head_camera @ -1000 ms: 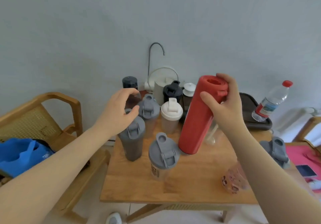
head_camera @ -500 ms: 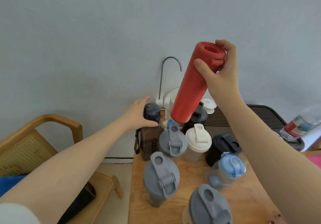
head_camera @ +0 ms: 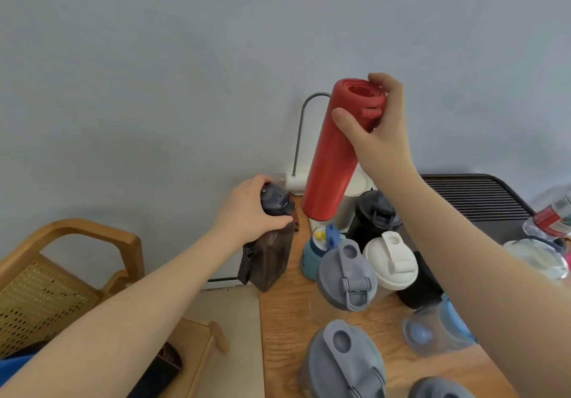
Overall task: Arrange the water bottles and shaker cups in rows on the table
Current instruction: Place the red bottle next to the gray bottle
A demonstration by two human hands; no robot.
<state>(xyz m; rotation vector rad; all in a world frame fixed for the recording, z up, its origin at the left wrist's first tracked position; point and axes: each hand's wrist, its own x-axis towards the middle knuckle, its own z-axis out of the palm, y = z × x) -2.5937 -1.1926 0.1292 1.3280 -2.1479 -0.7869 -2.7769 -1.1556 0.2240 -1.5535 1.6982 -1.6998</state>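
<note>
My right hand (head_camera: 378, 132) grips the cap end of a tall red bottle (head_camera: 333, 163), held tilted in the air above the back of the wooden table (head_camera: 284, 311). My left hand (head_camera: 247, 209) is closed over the dark lid of a brown translucent bottle (head_camera: 268, 255) at the table's back left corner, leaning toward the edge. Between them stand a small blue bottle (head_camera: 312, 255), a grey-lidded shaker (head_camera: 346, 271), a white-lidded shaker (head_camera: 392, 261) and a black bottle (head_camera: 375, 212). Two more grey lids (head_camera: 343, 360) sit near me.
A wooden cane chair (head_camera: 61, 261) stands left of the table. A white water dispenser with a curved spout (head_camera: 301, 138) sits at the back by the wall, beside a dark slatted tray (head_camera: 472, 200). A clear plastic bottle with a red label (head_camera: 553, 215) lies at right, and a clear blue-lidded cup (head_camera: 432, 329) lies under my forearm.
The view has closed in on the table's back left. My right hand carried the red bottle further back and more upright. My left hand tightened on the brown bottle's lid and tilted it.
</note>
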